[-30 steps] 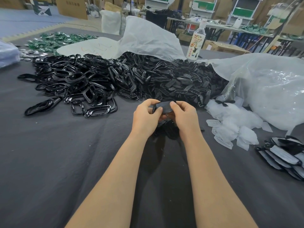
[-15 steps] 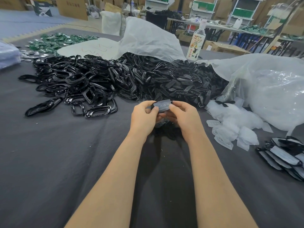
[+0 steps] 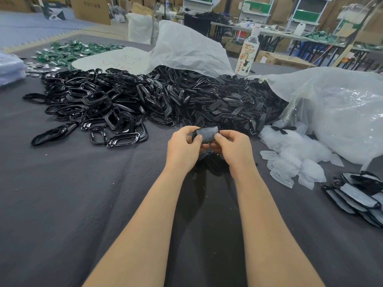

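Observation:
My left hand [image 3: 182, 148] and my right hand [image 3: 233, 149] hold one small dark grey plastic part [image 3: 207, 133] between them, above the dark cloth-covered table [image 3: 83, 193]. Thumbs and fingertips of both hands pinch its two ends. The part's flat face is turned up toward me and shows faint round marks. Below my hands, partly hidden, lies a small heap of black pieces [image 3: 209, 164]. Behind my hands spreads a large pile of black plastic frames [image 3: 107, 102] and of dark button pads [image 3: 228, 104].
Clear plastic bags [image 3: 331, 112] lie at the right, with small clear sleeves [image 3: 294, 160] in front. A stack of finished dark parts [image 3: 358, 195] sits at the right edge. A bottle [image 3: 247, 54] stands at the back. Green circuit boards [image 3: 70, 52] lie at the far left.
The part in my hands has been turned, so that its lighter flat face now points up. Both hands have stayed in about the same place.

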Available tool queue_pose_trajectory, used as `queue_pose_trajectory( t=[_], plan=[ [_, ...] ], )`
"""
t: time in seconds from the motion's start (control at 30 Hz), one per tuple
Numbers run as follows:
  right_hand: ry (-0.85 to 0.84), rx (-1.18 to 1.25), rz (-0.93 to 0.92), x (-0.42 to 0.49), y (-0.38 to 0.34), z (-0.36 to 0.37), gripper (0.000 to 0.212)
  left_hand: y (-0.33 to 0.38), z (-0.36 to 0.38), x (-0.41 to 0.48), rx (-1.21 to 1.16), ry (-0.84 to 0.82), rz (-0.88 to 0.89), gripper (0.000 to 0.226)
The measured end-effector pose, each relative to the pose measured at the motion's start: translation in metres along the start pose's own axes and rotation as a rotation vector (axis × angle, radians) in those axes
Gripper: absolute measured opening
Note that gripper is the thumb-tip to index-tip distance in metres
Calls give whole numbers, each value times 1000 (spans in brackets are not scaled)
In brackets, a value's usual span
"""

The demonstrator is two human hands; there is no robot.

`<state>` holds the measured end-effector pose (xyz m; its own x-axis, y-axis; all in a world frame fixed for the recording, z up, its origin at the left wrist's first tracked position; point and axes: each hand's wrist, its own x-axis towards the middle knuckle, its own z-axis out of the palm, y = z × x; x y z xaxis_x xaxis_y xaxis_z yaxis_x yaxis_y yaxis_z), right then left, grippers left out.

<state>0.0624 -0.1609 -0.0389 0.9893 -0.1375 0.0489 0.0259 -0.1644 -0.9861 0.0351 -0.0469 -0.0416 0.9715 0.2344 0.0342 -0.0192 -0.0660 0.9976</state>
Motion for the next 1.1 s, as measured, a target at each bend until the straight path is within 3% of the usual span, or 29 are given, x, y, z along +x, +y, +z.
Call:
queue_pose_trajectory(
  t=[0.4,0.73,1.1],
  plan=[
    [-11,42,35,0,0,1,23,0,-1,0,9,-16,12,23],
    [45,-48,-52,-1,1,4,8,0,-2,-2,24,-9,17,18],
    [-37,7,10,-3,-3,5,13,3,-3,-3,-33,-38,-4,21]
  ],
)
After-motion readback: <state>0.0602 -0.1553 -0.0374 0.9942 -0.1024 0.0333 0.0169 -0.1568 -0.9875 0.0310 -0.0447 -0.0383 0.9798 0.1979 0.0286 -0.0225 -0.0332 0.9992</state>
